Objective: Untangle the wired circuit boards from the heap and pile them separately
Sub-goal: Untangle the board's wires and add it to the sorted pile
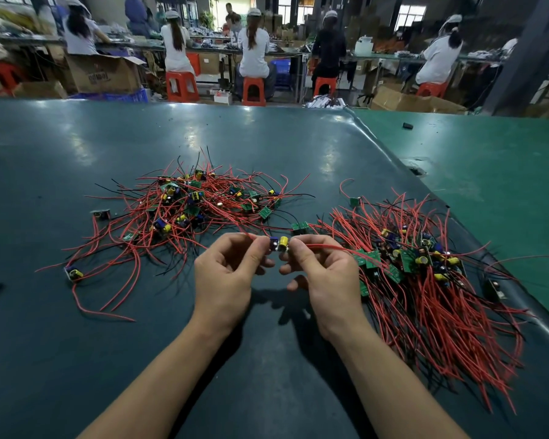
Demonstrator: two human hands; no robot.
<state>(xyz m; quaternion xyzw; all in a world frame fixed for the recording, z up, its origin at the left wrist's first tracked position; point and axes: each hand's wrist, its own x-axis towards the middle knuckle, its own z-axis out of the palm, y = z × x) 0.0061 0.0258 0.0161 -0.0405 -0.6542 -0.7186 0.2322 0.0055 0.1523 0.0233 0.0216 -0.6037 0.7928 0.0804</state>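
A tangled heap [187,207] of small green circuit boards with red and black wires lies on the dark mat, left of centre. A second pile [425,280] of boards, its red wires combed toward me, lies on the right. Between them, just above the mat, my left hand [225,280] and my right hand [327,277] pinch one small board [279,243] with a yellow capacitor and a blue part. Its red wires trail out past both hands, left toward the heap and right over the pile.
A lone board [101,213] and another board with a yellow capacitor [74,274] lie at the heap's left fringe. The mat's raised edge [403,160] runs diagonally on the right, beside a green table [488,172]. Seated workers on red stools [254,90] are far behind.
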